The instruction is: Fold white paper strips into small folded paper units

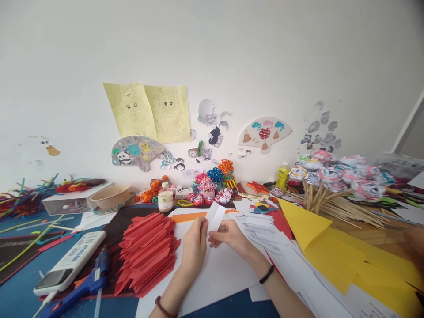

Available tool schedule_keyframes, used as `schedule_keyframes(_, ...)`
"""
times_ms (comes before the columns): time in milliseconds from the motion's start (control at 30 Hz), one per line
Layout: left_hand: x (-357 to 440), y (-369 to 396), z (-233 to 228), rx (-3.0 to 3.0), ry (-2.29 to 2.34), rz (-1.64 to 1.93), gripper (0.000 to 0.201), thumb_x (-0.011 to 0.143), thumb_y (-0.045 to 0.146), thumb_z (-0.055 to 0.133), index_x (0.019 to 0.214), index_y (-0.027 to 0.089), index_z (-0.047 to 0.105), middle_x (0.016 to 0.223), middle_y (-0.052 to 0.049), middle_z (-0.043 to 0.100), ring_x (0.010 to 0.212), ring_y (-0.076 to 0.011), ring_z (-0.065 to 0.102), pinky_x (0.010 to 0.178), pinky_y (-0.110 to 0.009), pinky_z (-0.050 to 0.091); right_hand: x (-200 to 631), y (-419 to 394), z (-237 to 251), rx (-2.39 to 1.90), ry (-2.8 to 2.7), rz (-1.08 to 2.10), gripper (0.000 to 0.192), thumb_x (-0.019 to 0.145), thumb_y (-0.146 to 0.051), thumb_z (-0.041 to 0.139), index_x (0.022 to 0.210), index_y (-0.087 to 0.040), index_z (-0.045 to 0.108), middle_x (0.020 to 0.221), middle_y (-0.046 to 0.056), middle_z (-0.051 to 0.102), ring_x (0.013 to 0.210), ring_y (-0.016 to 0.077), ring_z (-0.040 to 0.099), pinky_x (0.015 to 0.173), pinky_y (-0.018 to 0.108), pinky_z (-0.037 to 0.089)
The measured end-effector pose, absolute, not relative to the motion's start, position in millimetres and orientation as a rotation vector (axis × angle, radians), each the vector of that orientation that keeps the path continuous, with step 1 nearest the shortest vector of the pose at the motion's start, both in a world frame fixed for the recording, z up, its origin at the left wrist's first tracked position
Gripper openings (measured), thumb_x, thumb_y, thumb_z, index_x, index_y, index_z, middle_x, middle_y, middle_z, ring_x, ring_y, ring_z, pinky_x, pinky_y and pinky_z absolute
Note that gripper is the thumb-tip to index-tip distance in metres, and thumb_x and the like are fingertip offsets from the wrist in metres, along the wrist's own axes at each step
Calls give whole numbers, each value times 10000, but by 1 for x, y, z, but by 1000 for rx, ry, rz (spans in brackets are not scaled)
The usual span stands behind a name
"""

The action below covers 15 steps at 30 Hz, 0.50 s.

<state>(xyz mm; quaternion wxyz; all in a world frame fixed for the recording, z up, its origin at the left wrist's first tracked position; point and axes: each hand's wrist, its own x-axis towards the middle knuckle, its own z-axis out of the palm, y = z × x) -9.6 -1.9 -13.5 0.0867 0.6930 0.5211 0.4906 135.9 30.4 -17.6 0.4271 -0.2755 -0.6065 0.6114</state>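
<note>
A white paper strip [216, 216] is held upright between my two hands, over a large white sheet [215, 274]. On its left edge, my left hand [195, 240] pinches it with the fingers closed. From the right, my right hand [228, 236] grips the same strip, fingers curled around its lower edge. A thick pile of folded red paper strips [147, 254] lies left of my left hand. To the right of my right hand are many folded white paper strips [261, 229]. An orange sheet [185, 217] lies just behind my hands.
At left lie a blue glue gun [96, 276] and a white power strip [71, 260]. A small bottle [165, 198] and craft flowers [212, 181] stand by the wall. Yellow paper [331, 251] and paper flowers on sticks [331, 176] are at right, near another person's blurred hand [415, 247].
</note>
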Motion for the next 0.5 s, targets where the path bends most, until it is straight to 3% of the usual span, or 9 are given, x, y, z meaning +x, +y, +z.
schedule_keyframes(267,-16,-1,-15,2153,1524,1457,221,934,284,358,1075,222,516,894,-39,655,743,-180,615,668,-268,446,135,27,-14,-660,-1521,1483,363,727,-423,716,862,-88,680,709,82,687,599,179,657,575,296,525)
schedule_keyframes(500,-13,-1,-5,1858,1302,1507,317,896,336,457,1187,216,413,733,21,603,646,-152,614,617,-246,459,136,31,-15,-667,-1548,1318,330,770,-430,670,794,-101,669,661,51,652,548,154,623,523,265,491)
